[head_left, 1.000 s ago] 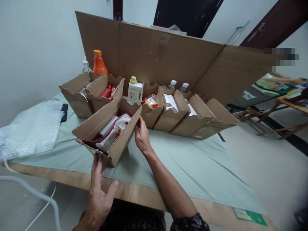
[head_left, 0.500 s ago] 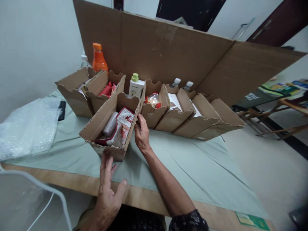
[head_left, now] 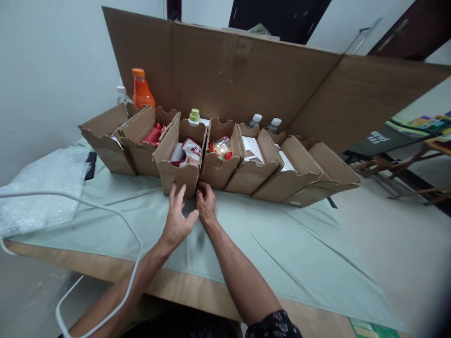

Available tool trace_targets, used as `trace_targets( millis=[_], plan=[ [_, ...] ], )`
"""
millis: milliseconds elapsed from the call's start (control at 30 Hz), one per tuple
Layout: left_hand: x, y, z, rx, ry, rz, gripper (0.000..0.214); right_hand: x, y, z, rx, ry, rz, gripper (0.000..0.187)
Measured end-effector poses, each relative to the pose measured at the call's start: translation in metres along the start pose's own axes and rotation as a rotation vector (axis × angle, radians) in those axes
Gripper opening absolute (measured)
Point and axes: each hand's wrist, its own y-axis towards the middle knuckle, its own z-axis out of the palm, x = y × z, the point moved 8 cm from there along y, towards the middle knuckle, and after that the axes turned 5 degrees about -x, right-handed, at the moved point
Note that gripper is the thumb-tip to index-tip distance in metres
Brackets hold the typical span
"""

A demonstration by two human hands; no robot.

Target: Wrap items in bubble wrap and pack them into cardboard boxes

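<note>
An open-topped cardboard box (head_left: 179, 177) stands in the row, with a red-and-white printed packet (head_left: 192, 150) and a pale wrapped item (head_left: 177, 153) inside. My left hand (head_left: 178, 220) has its fingers spread, the fingertips against the lower front of this box. At the box's lower right front corner is my right hand (head_left: 206, 204), its fingers curled in and partly hidden between this box and its neighbour. That neighbouring cardboard box (head_left: 216, 173) holds a clear packet with red and yellow print (head_left: 221, 148).
Several more cardboard boxes (head_left: 259, 176) line the green cloth (head_left: 253, 234) before a tall cardboard panel (head_left: 275, 80). An orange bottle (head_left: 143, 94) and a green-capped bottle (head_left: 194, 117) stand behind. Bubble wrap (head_left: 45, 188) lies left; a white cable (head_left: 132, 230) crosses my left forearm.
The box with the red-and-white packet has slid away from me into the gap in the row. Both hands have moved forward with it. The white cable now reaches across my left forearm.
</note>
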Motion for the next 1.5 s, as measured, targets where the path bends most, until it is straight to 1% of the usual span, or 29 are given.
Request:
trace_targets(
  millis=[100, 167, 233, 300, 367, 433, 500, 567, 633, 667, 733, 767, 833, 867, 933, 967, 1033, 1067, 1100, 1133, 1167, 1233, 1300, 1333, 1367, 1400, 1467, 1500],
  plan=[
    [0.007, 0.035, 0.011, 0.024, 0.021, 0.003, 0.078, -0.002, 0.000, 0.001, 0.003, 0.011, 0.024, 0.030],
    [0.011, 0.053, 0.018, 0.028, 0.036, 0.008, 0.077, -0.001, 0.000, 0.001, 0.005, 0.016, 0.027, 0.030],
    [0.014, 0.064, 0.022, 0.035, 0.049, 0.009, 0.077, 0.002, -0.001, 0.000, 0.008, 0.015, 0.024, 0.029],
    [0.014, 0.066, 0.021, 0.038, 0.063, 0.010, 0.077, 0.004, -0.001, -0.001, 0.007, 0.010, 0.022, 0.028],
    [0.012, 0.056, 0.013, 0.039, 0.081, 0.013, 0.075, 0.006, -0.001, -0.001, 0.005, 0.001, 0.017, 0.027],
    [0.011, 0.036, -0.005, 0.048, 0.102, 0.013, 0.069, 0.008, -0.001, -0.002, 0.005, -0.007, 0.006, 0.026],
    [0.011, 0.009, -0.031, 0.056, 0.152, 0.018, 0.059, 0.015, -0.004, -0.004, 0.011, -0.013, -0.015, 0.025],
    [0.013, -0.018, -0.065, 0.036, 0.294, 0.059, 0.047, 0.028, -0.008, -0.005, 0.027, -0.018, -0.047, 0.024],
    [0.016, -0.041, -0.102, -0.042, 0.415, 0.104, 0.038, 0.053, -0.012, -0.003, 0.061, -0.016, -0.093, 0.023],
    [0.018, -0.050, -0.119, -0.093, 0.459, 0.129, 0.035, 0.070, -0.013, -0.001, 0.085, -0.012, -0.125, 0.024],
    [0.022, -0.062, -0.145, -0.184, 0.511, 0.184, 0.030, 0.110, -0.010, 0.011, 0.151, -0.020, -0.212, 0.030],
    [0.023, -0.066, -0.153, -0.219, 0.524, 0.218, 0.029, 0.132, -0.007, 0.020, 0.190, -0.045, -0.261, 0.036],
    [0.025, -0.070, -0.160, -0.258, 0.533, 0.289, 0.027, 0.169, 0.006, 0.045, 0.276, -0.156, -0.346, 0.051],
    [0.026, -0.070, -0.160, -0.263, 0.534, 0.323, 0.026, 0.182, 0.015, 0.060, 0.315, -0.239, -0.368, 0.058],
    [0.027, -0.071, -0.157, -0.266, 0.532, 0.366, 0.026, 0.194, 0.035, 0.089, 0.367, -0.402, -0.368, 0.067],
    [0.027, -0.072, -0.155, -0.271, 0.522, 0.377, 0.026, 0.195, 0.045, 0.101, 0.377, -0.453, -0.348, 0.065],
    [0.028, -0.074, -0.156, -0.297, 0.481, 0.384, 0.028, 0.191, 0.061, 0.117, 0.361, -0.470, -0.292, 0.047],
    [0.029, -0.076, -0.157, -0.319, 0.454, 0.377, 0.029, 0.189, 0.066, 0.122, 0.343, -0.451, -0.270, 0.038],
    [0.032, -0.078, -0.160, -0.343, 0.424, 0.358, 0.031, 0.188, 0.067, 0.124, 0.324, -0.426, -0.257, 0.032],
    [0.037, -0.080, -0.162, -0.366, 0.388, 0.326, 0.032, 0.188, 0.066, 0.124, 0.306, -0.405, -0.254, 0.030],
    [0.043, -0.081, -0.165, -0.394, 0.341, 0.278, 0.035, 0.190, 0.060, 0.122, 0.294, -0.391, -0.262, 0.030],
    [0.061, -0.084, -0.173, -0.458, 0.199, 0.122, 0.044, 0.196, 0.038, 0.112, 0.287, -0.368, -0.292, 0.028],
    [0.081, -0.086, -0.179, -0.513, 0.004, -0.070, 0.055, 0.204, 0.003, 0.093, 0.314, -0.295, -0.324, 0.026],
    [0.088, -0.086, -0.181, -0.533, -0.096, -0.150, 0.060, 0.208, -0.018, 0.080, 0.338, -0.244, -0.339, 0.025],
    [0.090, -0.087, -0.182, -0.545, -0.184, -0.205, 0.064, 0.210, -0.039, 0.063, 0.366, -0.191, -0.348, 0.025],
    [0.089, -0.086, -0.184, -0.551, -0.252, -0.226, 0.066, 0.211, -0.058, 0.045, 0.395, -0.144, -0.346, 0.024],
    [0.075, -0.086, -0.188, -0.555, -0.318, -0.194, 0.071, 0.206, -0.086, 0.000, 0.428, -0.079, -0.291, 0.023],
    [0.067, -0.085, -0.190, -0.542, -0.322, -0.169, 0.076, 0.200, -0.093, -0.025, 0.416, -0.051, -0.245, 0.022]
  ],
)
